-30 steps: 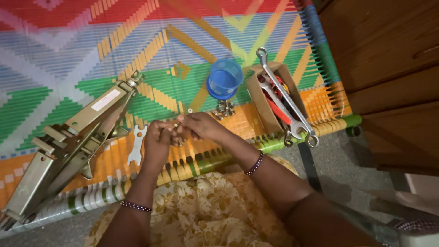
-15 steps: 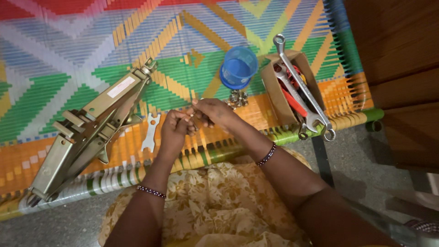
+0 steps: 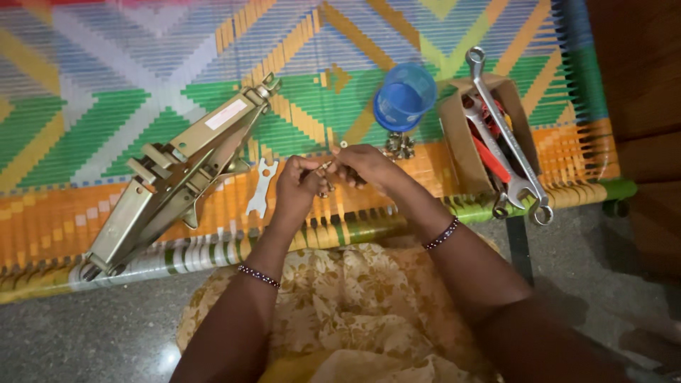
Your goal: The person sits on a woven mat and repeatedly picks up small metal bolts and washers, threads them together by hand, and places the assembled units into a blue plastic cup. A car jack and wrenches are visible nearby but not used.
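Hands (image 3: 333, 177) meet near cot edge (image 3: 213, 248), maybe pinching sm. bolt (image 3: 328, 167).

Both forearms come up from the bottom of the frame and meet near the middle. Left hand (image 3: 298, 183) sits just left of centre, fingers curled in toward the thumb in a tight pinch grip. Right hand (image 3: 363, 167) is right beside it, touching fingertip to fingertip, fingers bent inward too. Each wrist has a thin beaded band, and both wrists are angled toward each other.
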